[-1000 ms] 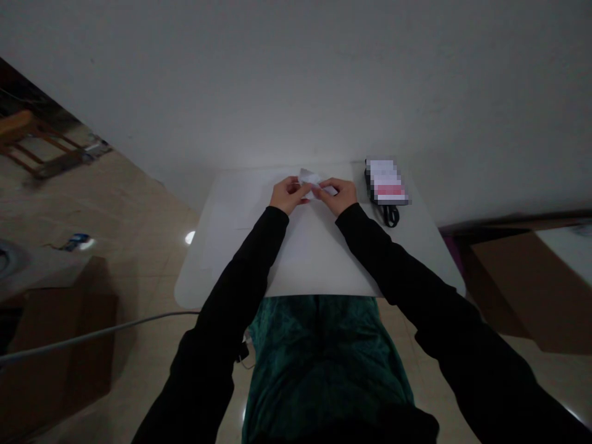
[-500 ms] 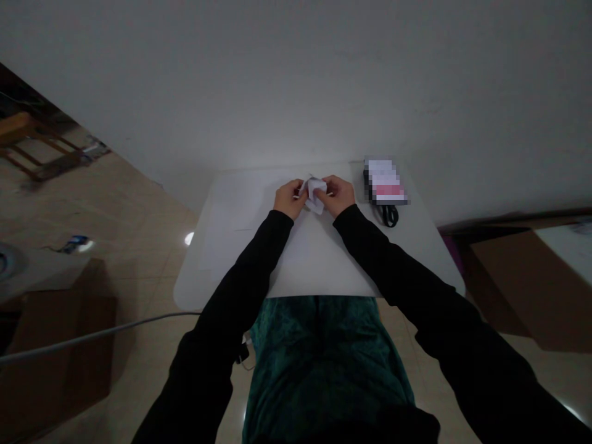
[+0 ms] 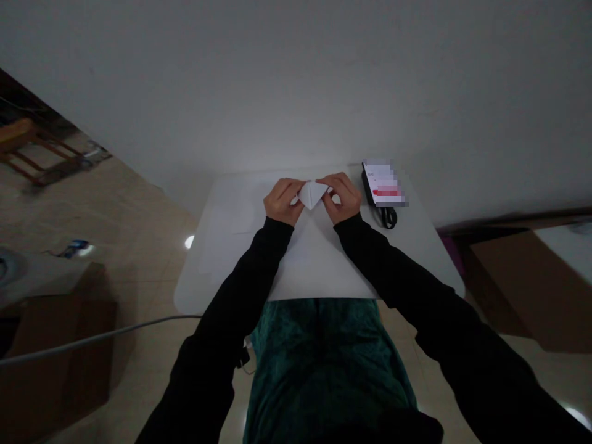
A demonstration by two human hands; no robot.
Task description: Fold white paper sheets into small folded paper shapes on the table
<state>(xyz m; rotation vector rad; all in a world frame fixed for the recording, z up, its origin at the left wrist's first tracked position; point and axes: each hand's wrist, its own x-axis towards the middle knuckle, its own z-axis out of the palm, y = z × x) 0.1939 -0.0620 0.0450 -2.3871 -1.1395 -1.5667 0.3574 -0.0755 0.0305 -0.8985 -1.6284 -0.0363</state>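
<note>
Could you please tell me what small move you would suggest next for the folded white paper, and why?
I would probably press the folded white paper flat with the right hand while the left hand steadies it. Both hands grip its upper corners, and its triangular point hangs free between them, so its folds seem unpressed.

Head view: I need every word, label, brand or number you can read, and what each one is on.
Nothing can be read for certain.
White-and-red rectangular packet on the table: its markings are pixelated, too blurred to read.
White folded paper between the left hand and right hand: no print visible.
Small blue item on the floor: too small to read.
</note>
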